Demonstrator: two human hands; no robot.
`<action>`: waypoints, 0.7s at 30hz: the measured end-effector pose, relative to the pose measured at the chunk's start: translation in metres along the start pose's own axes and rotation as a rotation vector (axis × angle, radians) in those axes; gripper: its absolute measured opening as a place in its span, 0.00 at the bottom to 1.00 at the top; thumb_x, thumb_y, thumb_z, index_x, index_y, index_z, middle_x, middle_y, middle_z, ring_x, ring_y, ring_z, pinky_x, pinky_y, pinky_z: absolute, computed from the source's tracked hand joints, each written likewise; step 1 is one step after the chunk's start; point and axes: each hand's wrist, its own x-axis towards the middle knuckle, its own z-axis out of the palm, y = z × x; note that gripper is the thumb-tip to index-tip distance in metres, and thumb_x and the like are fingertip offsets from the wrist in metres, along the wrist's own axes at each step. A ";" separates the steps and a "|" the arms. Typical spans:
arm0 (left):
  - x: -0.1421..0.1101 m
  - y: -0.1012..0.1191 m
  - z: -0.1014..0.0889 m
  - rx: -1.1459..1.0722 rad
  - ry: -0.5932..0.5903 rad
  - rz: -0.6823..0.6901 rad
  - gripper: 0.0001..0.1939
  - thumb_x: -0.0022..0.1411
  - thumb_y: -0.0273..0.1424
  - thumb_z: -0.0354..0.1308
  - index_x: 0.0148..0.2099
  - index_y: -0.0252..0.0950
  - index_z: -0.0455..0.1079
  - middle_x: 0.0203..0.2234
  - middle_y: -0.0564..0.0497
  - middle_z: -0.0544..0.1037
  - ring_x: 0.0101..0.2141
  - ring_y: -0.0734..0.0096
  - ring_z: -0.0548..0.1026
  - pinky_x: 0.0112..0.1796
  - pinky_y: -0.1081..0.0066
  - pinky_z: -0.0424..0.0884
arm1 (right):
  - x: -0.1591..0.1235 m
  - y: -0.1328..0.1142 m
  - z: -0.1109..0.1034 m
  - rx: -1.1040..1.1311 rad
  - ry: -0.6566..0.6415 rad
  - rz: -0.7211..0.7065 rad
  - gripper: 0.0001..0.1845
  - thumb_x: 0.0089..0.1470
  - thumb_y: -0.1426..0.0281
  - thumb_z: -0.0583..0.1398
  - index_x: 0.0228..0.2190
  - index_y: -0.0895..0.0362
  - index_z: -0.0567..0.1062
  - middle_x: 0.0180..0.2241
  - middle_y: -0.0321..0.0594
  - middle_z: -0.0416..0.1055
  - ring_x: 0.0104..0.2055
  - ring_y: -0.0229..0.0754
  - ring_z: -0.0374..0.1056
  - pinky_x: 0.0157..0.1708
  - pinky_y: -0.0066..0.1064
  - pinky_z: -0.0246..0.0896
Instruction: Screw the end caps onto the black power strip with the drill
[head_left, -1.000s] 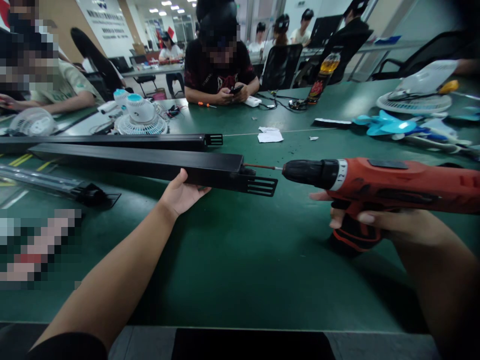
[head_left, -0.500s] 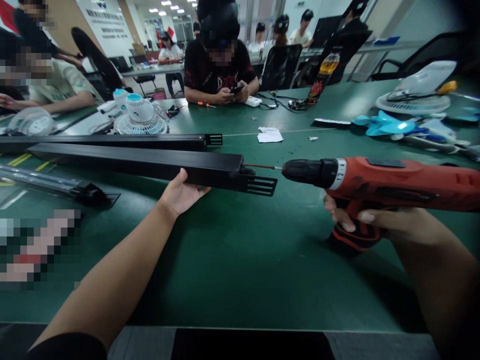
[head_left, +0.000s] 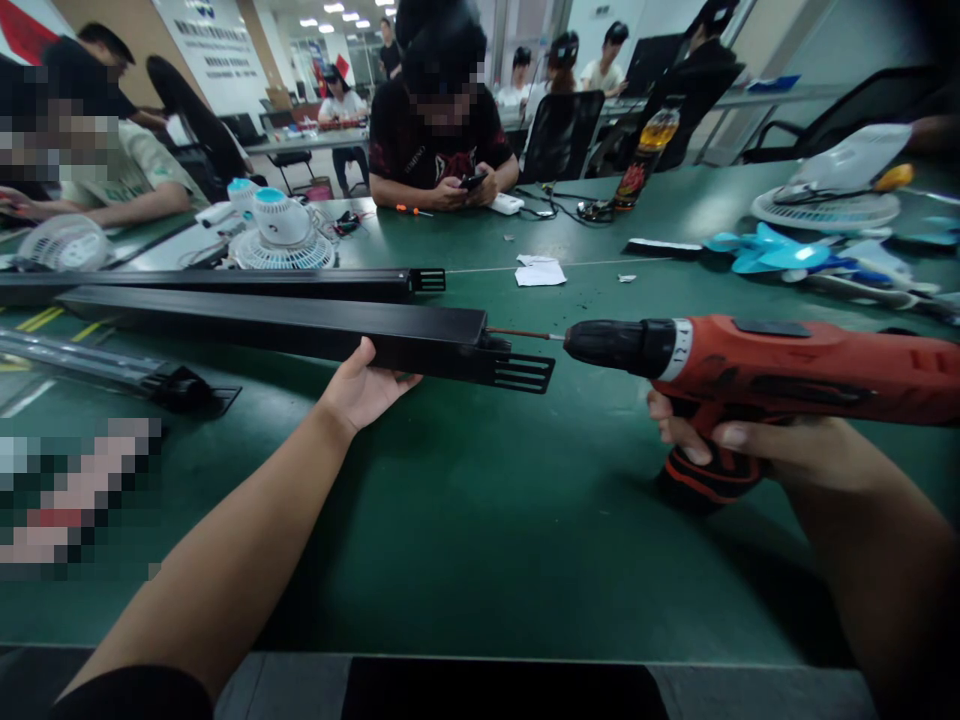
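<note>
My left hand [head_left: 369,388] grips a long black rectangular housing [head_left: 300,318] near its right end, thumb on the front side and fingers underneath. A slotted black bracket [head_left: 525,372] sticks out from that end. My right hand [head_left: 720,440] is wrapped around the handle of a red and black cordless drill [head_left: 795,365], held level. From the drill's black chuck [head_left: 619,345] a long thin bit [head_left: 521,333] reaches left to the end of the housing. Whether its tip sits in a screw is hidden.
A second black housing [head_left: 360,282] lies just behind, and a clear-sided one [head_left: 97,360] at left. White fan parts [head_left: 281,230] stand farther back; blue fan blades [head_left: 772,248] lie at right. Paper scraps [head_left: 541,272] and a bottle [head_left: 649,150] are on the green table [head_left: 480,530]. A person sits opposite.
Both hands, the housing and the drill hold almost the same position. The person opposite has shifted the head slightly to the right.
</note>
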 end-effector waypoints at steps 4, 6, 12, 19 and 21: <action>0.001 0.000 -0.002 0.009 -0.002 0.009 0.32 0.69 0.53 0.86 0.66 0.44 0.86 0.58 0.41 0.94 0.62 0.42 0.91 0.59 0.52 0.88 | 0.000 0.000 0.001 0.009 -0.014 0.002 0.16 0.70 0.53 0.82 0.53 0.47 0.97 0.42 0.43 0.89 0.25 0.40 0.78 0.27 0.32 0.84; 0.001 -0.001 -0.003 0.011 0.002 0.010 0.33 0.68 0.53 0.86 0.66 0.44 0.86 0.58 0.40 0.94 0.61 0.43 0.91 0.59 0.53 0.89 | 0.000 -0.001 0.001 0.011 -0.017 0.008 0.16 0.70 0.54 0.82 0.53 0.47 0.97 0.42 0.43 0.90 0.26 0.39 0.78 0.27 0.31 0.84; 0.002 -0.003 -0.002 0.018 0.021 0.016 0.34 0.67 0.55 0.87 0.65 0.44 0.87 0.57 0.40 0.94 0.61 0.42 0.91 0.60 0.51 0.88 | 0.000 0.000 0.002 0.027 0.002 -0.012 0.15 0.69 0.54 0.82 0.52 0.47 0.97 0.43 0.44 0.90 0.24 0.40 0.77 0.25 0.34 0.83; 0.001 -0.001 -0.004 0.007 0.005 0.005 0.32 0.69 0.53 0.86 0.65 0.44 0.86 0.57 0.41 0.94 0.65 0.39 0.90 0.63 0.49 0.87 | 0.001 -0.002 0.005 0.036 0.015 -0.016 0.13 0.70 0.55 0.82 0.50 0.48 0.98 0.39 0.44 0.90 0.24 0.39 0.76 0.26 0.32 0.81; 0.001 0.000 -0.004 -0.008 -0.006 -0.003 0.31 0.69 0.53 0.85 0.65 0.45 0.86 0.57 0.42 0.94 0.64 0.40 0.90 0.64 0.50 0.86 | 0.000 -0.001 0.006 0.046 0.030 -0.019 0.13 0.70 0.56 0.83 0.50 0.49 0.98 0.42 0.44 0.90 0.25 0.39 0.76 0.27 0.32 0.82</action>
